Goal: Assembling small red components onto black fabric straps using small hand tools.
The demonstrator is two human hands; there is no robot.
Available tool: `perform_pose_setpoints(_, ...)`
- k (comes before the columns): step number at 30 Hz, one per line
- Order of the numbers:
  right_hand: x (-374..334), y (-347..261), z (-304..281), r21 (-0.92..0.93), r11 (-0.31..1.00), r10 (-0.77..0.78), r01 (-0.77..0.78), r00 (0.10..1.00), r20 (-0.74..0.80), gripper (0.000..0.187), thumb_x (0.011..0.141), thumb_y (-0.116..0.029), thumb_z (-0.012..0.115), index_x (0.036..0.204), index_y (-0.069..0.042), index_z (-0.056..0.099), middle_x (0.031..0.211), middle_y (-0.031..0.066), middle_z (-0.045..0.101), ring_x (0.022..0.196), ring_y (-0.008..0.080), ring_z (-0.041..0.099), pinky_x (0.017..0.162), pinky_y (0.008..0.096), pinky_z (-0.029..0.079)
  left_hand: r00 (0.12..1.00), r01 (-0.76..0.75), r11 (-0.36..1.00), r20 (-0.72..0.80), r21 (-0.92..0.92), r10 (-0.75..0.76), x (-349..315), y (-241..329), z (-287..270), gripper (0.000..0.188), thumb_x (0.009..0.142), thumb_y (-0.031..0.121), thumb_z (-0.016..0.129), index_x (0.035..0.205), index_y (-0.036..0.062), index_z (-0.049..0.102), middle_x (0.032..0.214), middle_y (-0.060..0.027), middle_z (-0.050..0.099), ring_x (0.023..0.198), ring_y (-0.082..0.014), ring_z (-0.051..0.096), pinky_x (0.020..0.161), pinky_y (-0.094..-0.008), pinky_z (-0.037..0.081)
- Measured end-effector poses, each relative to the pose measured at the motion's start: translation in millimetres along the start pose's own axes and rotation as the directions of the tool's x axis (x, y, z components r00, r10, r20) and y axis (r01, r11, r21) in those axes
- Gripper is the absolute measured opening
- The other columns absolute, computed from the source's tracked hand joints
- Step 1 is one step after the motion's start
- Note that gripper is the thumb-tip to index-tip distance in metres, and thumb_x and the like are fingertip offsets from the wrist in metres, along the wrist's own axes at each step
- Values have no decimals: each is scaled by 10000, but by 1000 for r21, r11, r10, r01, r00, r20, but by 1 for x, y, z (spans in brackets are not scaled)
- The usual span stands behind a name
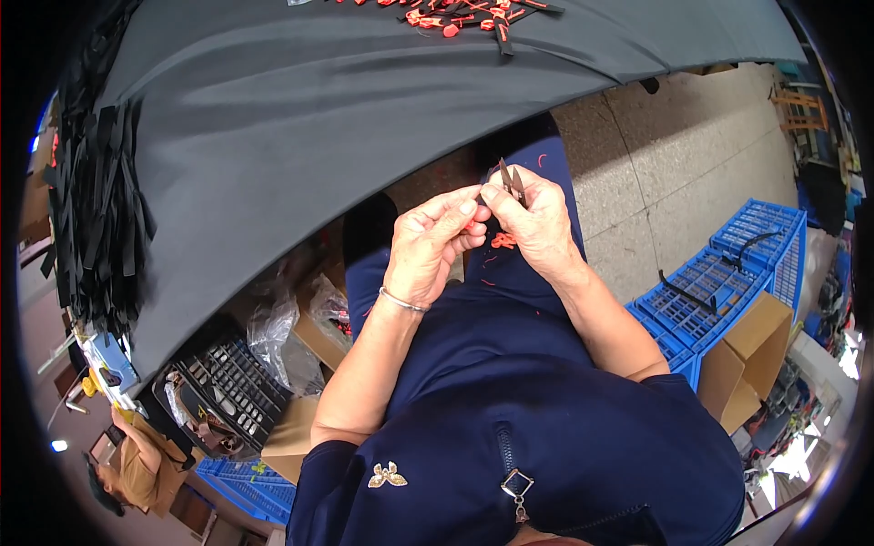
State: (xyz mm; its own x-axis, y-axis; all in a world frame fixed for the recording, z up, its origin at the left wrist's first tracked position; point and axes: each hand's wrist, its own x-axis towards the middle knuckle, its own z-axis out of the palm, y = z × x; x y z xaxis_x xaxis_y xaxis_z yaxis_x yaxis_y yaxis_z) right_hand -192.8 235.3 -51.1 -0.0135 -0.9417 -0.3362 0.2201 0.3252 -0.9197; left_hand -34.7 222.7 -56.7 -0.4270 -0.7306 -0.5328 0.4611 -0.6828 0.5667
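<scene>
Over my lap, my two hands meet at the fingertips. My right hand [535, 218] is closed round a pair of dark thread snips [513, 182], whose two pointed blades stick up past the fingers, slightly apart. My left hand [430, 238], with a bangle at its wrist, pinches something small against the right fingertips. A speck of orange-red shows between its fingers, but its kind is hidden. Just below the right hand are orange-red cord-like pieces [502, 240]; whether they hang or lie on my lap, I cannot tell. Short red thread scraps [489, 281] lie on my dark trousers.
A table under dark cloth [300, 136] spans the front, bearing a pile of black and orange-red strips [473, 16]. Black straps [105, 209] hang at its left. Blue crates [710, 282] and a cardboard box [746, 350] stand right. A person [141, 460] is far left.
</scene>
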Motion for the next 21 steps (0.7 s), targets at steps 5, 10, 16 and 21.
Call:
perform_pose_setpoints(5,-1,8,0,-35,996,85,-85,996,23,128,885,-139,619,805,-47,581,679,-39,539,576,8,440,490,176,344,969,-150,914,-126,376,210,7,-3,-2,182,832,9,670,1010,-24,658,811,-49,673,659,-66,600,635,-204,513)
perform_pose_setpoints(10,-3,0,-2,286,919,256,-271,962,91,172,874,-151,643,757,-86,535,594,-60,422,486,17,325,430,193,256,901,-269,702,-86,659,426,6,-3,2,172,815,-24,690,984,-28,661,861,-17,664,733,-41,579,700,-182,495)
perform_pose_setpoints(16,-8,-16,-9,-97,995,18,-18,1000,0,224,819,-191,738,900,-25,612,727,-4,597,588,47,497,513,209,405,942,-157,852,-182,500,280,3,5,4,161,813,18,693,960,-37,658,768,-50,669,641,-51,599,573,-184,495)
perform_pose_setpoints(21,-2,-12,-12,-736,539,-588,410,808,19,301,725,-193,781,934,-41,627,784,62,645,655,203,584,577,312,478,966,-134,929,-163,345,200,2,7,7,164,807,34,701,955,-22,658,753,-41,669,608,-52,588,558,-180,476)
